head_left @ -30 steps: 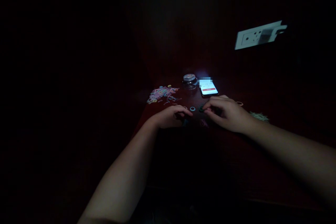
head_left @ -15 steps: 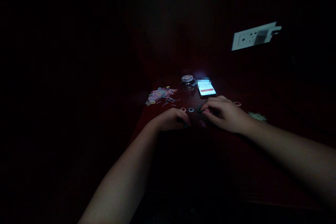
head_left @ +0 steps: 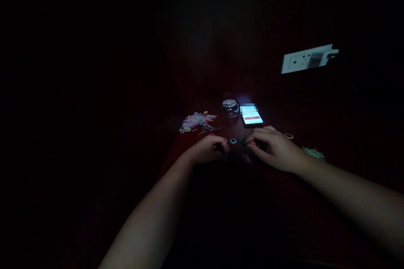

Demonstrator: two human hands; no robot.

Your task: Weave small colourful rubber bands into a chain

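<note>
My right hand has its thumb and index finger pinched together at the edge of a dark green rubber band on the dark red table. To the left, my left hand curls downward over some dark teal bands; its fingertips are in shadow, and what they hold cannot be made out. Between the hands lies a light blue rubber band. A pink band peeks out behind my left fingers. A few pink-purple bands lie nearer me, dimly lit.
A pile of mixed coloured rubber bands lies at the back left. Behind my hands are a lidded clear jar and a lit phone. Pale green bands and an orange band lie right. A socket panel is on the wall.
The whole view has shifted, so everything sits slightly lower and to the right. My left hand now covers more of the pink band. The right hand stays at the dark green band.
</note>
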